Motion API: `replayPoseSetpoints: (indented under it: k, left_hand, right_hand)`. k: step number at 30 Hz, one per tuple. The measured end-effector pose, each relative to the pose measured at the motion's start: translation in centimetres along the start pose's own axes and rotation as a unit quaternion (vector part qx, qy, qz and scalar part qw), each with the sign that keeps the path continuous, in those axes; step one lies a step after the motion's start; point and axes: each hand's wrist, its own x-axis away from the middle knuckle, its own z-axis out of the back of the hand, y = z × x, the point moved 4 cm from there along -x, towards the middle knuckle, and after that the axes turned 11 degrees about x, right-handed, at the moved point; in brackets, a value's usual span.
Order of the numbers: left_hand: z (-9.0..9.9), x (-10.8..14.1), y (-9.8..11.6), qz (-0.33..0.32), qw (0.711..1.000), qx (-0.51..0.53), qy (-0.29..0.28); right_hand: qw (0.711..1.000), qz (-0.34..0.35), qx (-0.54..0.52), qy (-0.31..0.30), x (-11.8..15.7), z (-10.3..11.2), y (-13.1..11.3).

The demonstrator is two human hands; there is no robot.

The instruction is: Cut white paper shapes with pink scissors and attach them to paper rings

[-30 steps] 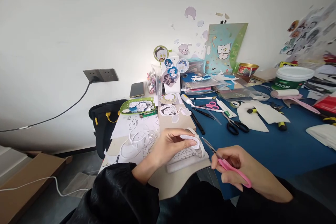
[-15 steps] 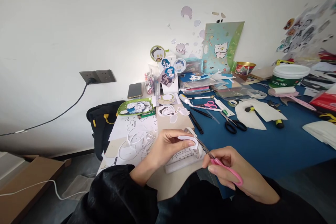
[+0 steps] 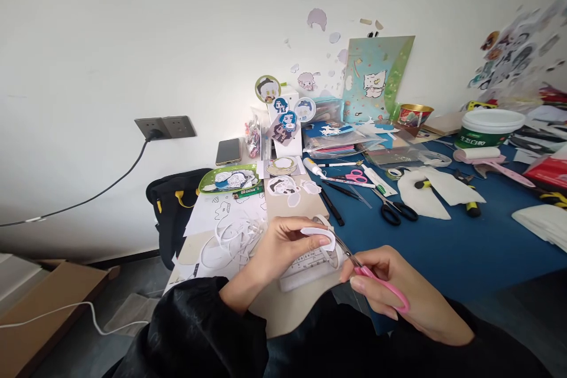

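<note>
Between thumb and fingers, my left hand (image 3: 283, 245) pinches a small white paper piece (image 3: 325, 236) with a curved edge. My right hand (image 3: 385, 283) grips pink-handled scissors (image 3: 381, 286), their blades at the paper's right side. A thin white paper strip (image 3: 335, 257) curls down from the cut edge. Below my hands lies a white printed sheet or pad (image 3: 305, 269), partly hidden by my left hand. To the left sits a tangle of white paper offcuts (image 3: 234, 242).
A green tray (image 3: 208, 182) of paper cutouts stands behind the offcuts. Black scissors (image 3: 394, 209), a black craft knife (image 3: 332, 207) and a glue bottle (image 3: 312, 166) lie on the blue mat. White sheets (image 3: 423, 195) and a white-lidded tub (image 3: 489, 128) are at the right.
The scissor blades look slightly more closed at the paper, and the cut strip hangs a little differently. Both hands stay in nearly the same place; the view has shifted slightly.
</note>
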Motion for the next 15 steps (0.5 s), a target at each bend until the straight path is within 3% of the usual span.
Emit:
replayPoseSetpoints:
  k: [15]
  left_hand:
    - [-0.4, 0.1, 0.6, 0.028, 0.999, 0.038, -0.023]
  right_hand:
    - [0.997, -0.021, 0.053, -0.042, 0.2, 1.4, 0.3]
